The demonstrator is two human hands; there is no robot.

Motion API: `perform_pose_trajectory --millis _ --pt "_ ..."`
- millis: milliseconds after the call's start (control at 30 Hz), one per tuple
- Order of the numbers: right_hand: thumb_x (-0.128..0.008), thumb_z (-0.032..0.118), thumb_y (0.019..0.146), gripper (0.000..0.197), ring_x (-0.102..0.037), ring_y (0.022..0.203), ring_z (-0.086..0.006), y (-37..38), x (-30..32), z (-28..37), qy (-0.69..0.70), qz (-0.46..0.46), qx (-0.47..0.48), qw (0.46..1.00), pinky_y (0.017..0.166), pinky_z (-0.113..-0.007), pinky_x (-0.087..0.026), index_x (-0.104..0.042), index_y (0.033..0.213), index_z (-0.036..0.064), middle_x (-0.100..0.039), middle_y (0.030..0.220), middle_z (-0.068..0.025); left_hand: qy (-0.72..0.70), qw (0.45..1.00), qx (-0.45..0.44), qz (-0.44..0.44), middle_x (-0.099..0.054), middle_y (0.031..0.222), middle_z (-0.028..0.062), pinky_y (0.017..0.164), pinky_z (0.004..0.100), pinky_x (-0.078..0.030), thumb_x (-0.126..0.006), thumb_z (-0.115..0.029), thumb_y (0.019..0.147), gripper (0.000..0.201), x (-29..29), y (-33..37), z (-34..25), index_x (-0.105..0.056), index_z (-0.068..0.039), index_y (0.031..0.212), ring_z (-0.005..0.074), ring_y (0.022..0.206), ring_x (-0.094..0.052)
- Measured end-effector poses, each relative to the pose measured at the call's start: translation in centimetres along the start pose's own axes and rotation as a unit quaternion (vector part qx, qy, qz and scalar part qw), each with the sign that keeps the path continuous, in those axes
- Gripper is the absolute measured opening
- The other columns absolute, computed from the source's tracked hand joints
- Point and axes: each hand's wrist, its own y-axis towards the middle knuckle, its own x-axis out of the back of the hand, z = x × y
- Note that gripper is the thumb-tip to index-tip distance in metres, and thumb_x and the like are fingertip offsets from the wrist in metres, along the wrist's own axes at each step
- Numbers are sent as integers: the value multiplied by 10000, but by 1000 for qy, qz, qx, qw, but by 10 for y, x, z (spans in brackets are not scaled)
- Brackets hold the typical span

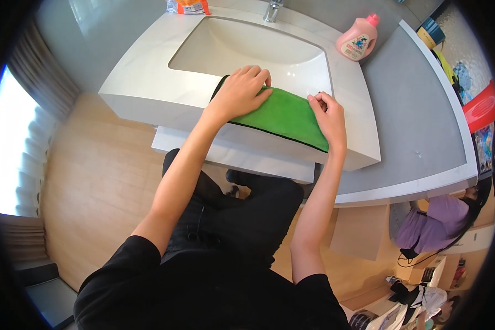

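Observation:
A green cloth (286, 114) with black edging lies over the front rim of the sink counter, its near edge hanging down the counter's front. On its left part rests my left hand (243, 91), fingers bent and closed on the cloth's far edge beside the basin. My right hand (329, 116) pinches the cloth's right end between thumb and fingers. Just beyond both hands is the white sink basin (247, 47), set into a pale marbled counter (143, 77).
A chrome faucet (273, 10) stands behind the basin. An orange-and-white packet (188, 6) sits at the back left, a pink detergent bottle (358, 38) at the back right. Right of the counter runs a grey partition (412, 110). Two people, one in purple (434, 223), are at the lower right.

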Motion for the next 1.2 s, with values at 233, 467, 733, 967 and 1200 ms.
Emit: perform_pose_trajectory --millis 233,467,733,967,1200 --pt "-693 216 833 278 -359 586 -85 -1 -3 5 -44 16 33 998 529 -255 -311 -548 724 6 -405 606 5 -3 1000 -1 -2 -550 893 90 796 400 -439 -603 -193 855 139 0 -3 1 -538 -88 919 290 883 -542" --pt "-739 262 745 291 -484 689 -222 -2 -10 13 -128 3 85 988 659 -360 -394 -546 737 45 -498 679 -59 22 999 -13 -20 -558 958 84 857 391 -424 -593 -212 863 158 -3 -9 3 -559 -87 954 277 929 -535" --pt "-729 283 761 275 -500 807 -228 -13 -17 19 -186 -9 100 977 750 -368 -374 -565 851 82 -521 803 -52 69 996 9 56 -606 1026 89 923 391 -422 -510 -299 922 284 -1 -18 1 -592 -82 1085 274 1010 -569" --pt "-646 226 843 183 -509 814 -236 -32 -22 33 -204 -19 88 975 743 -365 -396 -559 876 69 -545 822 -55 68 997 -17 19 -619 1107 92 949 389 -424 -506 -299 921 322 5 -31 -3 -591 -74 1136 276 1067 -567" --pt "-620 188 866 142 -524 808 -248 -50 -27 37 -185 -55 108 975 726 -359 -408 -553 874 64 -567 838 -59 86 994 -40 -62 -616 1116 96 950 381 -425 -564 -242 886 281 11 -45 -12 -590 -69 1107 273 1080 -559"
